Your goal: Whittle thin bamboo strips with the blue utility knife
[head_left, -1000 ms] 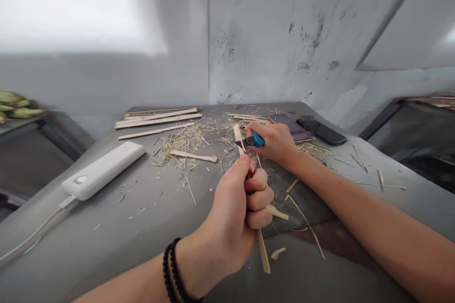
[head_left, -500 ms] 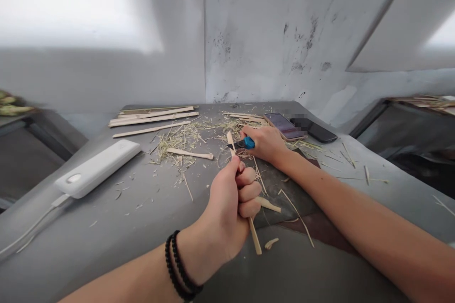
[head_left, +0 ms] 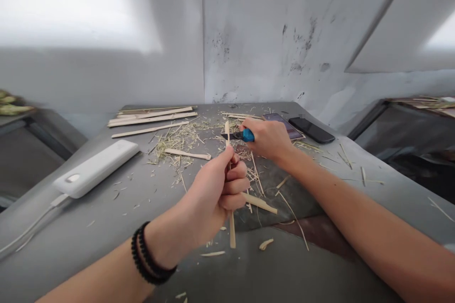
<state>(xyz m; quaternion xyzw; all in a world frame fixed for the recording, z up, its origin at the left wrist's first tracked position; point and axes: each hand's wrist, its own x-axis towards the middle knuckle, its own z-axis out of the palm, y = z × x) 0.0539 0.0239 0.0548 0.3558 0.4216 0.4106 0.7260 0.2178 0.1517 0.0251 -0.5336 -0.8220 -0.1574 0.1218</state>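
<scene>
A pale bamboo strip (head_left: 232,231) runs upright through the closed fist of my left hand (head_left: 216,189), with its top end poking out above the thumb and its lower end below the fingers. My right hand (head_left: 272,138) is wrapped round the blue handle of a utility knife (head_left: 248,135). The knife's dark blade lies across the strip's upper end, just above my left thumb. Behind and beside the hands, thin shavings (head_left: 177,139) are scattered over the grey table (head_left: 117,227). A loose strip (head_left: 188,154) lies left of the blade.
Several long strips (head_left: 152,117) lie at the back left. A white power bank (head_left: 97,169) with a cable sits at the left. Two phones, one lit (head_left: 284,125) and one black (head_left: 312,130), rest at the back right. Dark sheet material (head_left: 316,232) lies under my right forearm.
My left hand and the strip have shifted left and slightly up, and the strip stands more upright. The knife is nearly level across it. More shavings show below my left hand.
</scene>
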